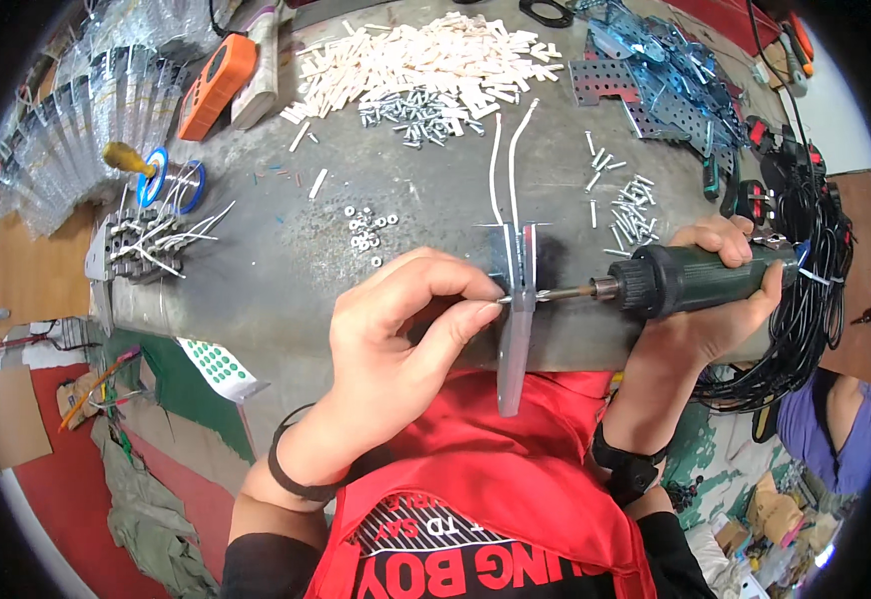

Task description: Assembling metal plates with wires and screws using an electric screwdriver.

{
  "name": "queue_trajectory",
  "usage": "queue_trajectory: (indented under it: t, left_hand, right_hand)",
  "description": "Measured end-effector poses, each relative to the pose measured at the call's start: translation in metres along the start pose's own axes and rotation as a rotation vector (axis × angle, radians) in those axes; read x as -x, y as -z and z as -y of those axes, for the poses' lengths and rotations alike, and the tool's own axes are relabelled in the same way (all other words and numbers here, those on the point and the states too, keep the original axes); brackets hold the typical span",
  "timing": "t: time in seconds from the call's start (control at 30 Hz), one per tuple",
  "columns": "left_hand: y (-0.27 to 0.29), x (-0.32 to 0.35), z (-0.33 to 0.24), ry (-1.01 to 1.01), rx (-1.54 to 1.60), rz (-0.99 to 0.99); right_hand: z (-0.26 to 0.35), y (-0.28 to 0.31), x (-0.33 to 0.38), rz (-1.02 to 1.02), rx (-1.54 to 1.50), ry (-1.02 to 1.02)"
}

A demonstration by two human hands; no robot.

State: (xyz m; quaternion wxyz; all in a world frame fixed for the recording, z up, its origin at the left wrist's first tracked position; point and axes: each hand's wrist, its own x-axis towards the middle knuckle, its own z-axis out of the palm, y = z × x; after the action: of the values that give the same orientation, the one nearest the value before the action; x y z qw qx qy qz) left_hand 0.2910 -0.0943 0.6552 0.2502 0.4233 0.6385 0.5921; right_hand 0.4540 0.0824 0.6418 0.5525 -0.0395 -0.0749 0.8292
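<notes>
My right hand (715,270) wraps round a dark green and black electric screwdriver (700,280) held level, its bit pointing left. The bit meets a silver screw (545,296) at the side of a narrow upright strip-like part (515,349) with a translucent grey lower end. Two white wires (496,170) run from this part's top across the bench. On the part's other side, my left hand (395,329) pinches thumb and forefinger together at a small metal bit by the screw's line; the fingertips mostly hide it. Small washers or nuts (365,236) lie beyond the left hand.
Loose screws (633,212) lie beyond the screwdriver. White sleeves (425,60) and more screws (415,115) are heaped at the back, near blue perforated metal plates (655,80). An orange meter (219,85), solder spool (184,188) and wired blocks (146,245) stand left; black cables (815,309) hang right.
</notes>
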Motion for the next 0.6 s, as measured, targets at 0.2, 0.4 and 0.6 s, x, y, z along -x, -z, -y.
queue_trajectory:
  t: [0.2, 0.4, 0.6]
  left_hand:
    - [-0.006, -0.004, 0.004, -0.074, -0.004, -0.046]
    - [-0.005, -0.003, 0.006, -0.113, -0.056, -0.043]
    - [-0.006, -0.002, 0.010, -0.154, -0.105, -0.038]
  right_hand:
    - [0.000, 0.004, -0.004, 0.000, -0.077, -0.032]
    - [-0.004, 0.005, -0.004, 0.039, -0.100, -0.035]
    - [-0.002, 0.011, -0.003, 0.048, -0.126, -0.045]
